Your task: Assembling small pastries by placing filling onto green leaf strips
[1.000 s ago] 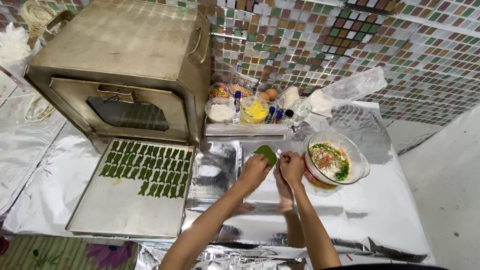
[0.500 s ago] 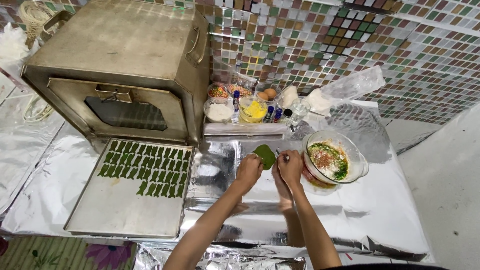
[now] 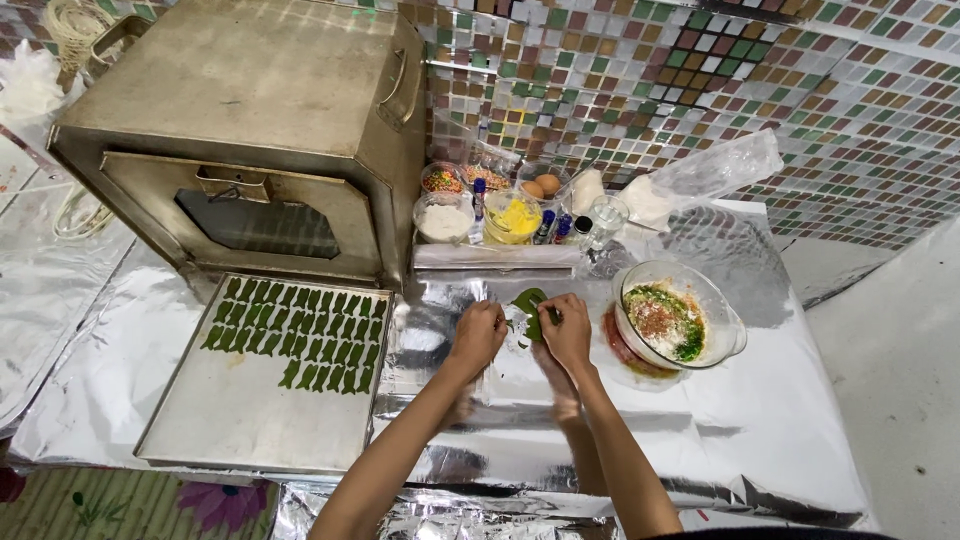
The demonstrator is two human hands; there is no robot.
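A green leaf [image 3: 527,303] sits between both hands over the foil-covered table [image 3: 760,430]. My right hand [image 3: 566,328] pinches its right side. My left hand [image 3: 480,331] is curled beside its left edge; whether it touches the leaf I cannot tell. To the right stands a glass bowl [image 3: 726,320] with a chopped green, white and reddish filling [image 3: 664,320]. On the left lies a metal baking tray [image 3: 240,420] carrying several rows of small green leaf rolls [image 3: 295,330].
A metal box oven [image 3: 260,130] stands behind the tray. Small bowls of white [image 3: 443,220] and yellow [image 3: 512,215] ingredients, eggs [image 3: 541,186], little bottles and a plastic bag [image 3: 715,170] line the mosaic-tiled wall [image 3: 640,80].
Both hands have lowered the leaf from slightly above the table down toward the foil, moving a little nearer to me.
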